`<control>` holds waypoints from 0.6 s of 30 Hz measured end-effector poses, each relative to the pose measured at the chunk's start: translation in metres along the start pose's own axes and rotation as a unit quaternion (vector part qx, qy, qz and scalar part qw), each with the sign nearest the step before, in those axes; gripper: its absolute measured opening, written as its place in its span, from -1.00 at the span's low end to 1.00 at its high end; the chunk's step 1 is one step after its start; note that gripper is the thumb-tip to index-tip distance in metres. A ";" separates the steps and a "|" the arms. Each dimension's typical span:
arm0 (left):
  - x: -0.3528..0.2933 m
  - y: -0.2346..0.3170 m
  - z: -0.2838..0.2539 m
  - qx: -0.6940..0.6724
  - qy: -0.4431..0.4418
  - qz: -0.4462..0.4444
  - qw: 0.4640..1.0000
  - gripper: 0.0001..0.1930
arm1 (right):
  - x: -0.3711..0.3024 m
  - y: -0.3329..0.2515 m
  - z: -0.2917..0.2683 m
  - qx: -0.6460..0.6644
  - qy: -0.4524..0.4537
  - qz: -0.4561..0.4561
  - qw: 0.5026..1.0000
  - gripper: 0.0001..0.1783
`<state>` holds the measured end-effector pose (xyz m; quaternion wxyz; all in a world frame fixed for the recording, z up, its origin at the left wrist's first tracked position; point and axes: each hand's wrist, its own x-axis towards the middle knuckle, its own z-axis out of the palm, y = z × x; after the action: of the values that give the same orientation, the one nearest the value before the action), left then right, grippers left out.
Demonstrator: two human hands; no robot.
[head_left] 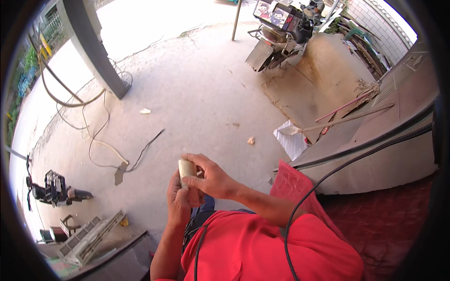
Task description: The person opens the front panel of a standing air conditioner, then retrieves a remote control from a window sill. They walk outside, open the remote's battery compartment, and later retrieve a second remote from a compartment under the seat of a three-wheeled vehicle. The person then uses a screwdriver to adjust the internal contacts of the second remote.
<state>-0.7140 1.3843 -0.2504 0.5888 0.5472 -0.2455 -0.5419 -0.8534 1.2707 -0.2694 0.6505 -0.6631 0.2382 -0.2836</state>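
The pale cream piece (187, 169) I hold is matte and stubby, roughly cylindrical; beyond it spreads the rough, dusty concrete floor (187, 103), while my shirt (262, 248) is soft red cloth, creased in loose folds; the piece sits between my two hands, out in front of my body; my left hand (179, 202) closes around its lower part; my right hand (213, 178) clasps it from the right, thumb pressed on its side, forefinger by its upper end.
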 end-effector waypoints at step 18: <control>0.485 0.166 0.166 0.191 -0.246 -0.058 0.948 -0.46 | 0.326 0.003 -0.297 0.146 0.255 0.002 0.956 -0.28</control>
<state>-0.6574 0.8507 -0.2004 0.3616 0.5123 -0.4498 -0.6359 -0.8205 0.8310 -0.2531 0.6586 -0.4660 0.3533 -0.4735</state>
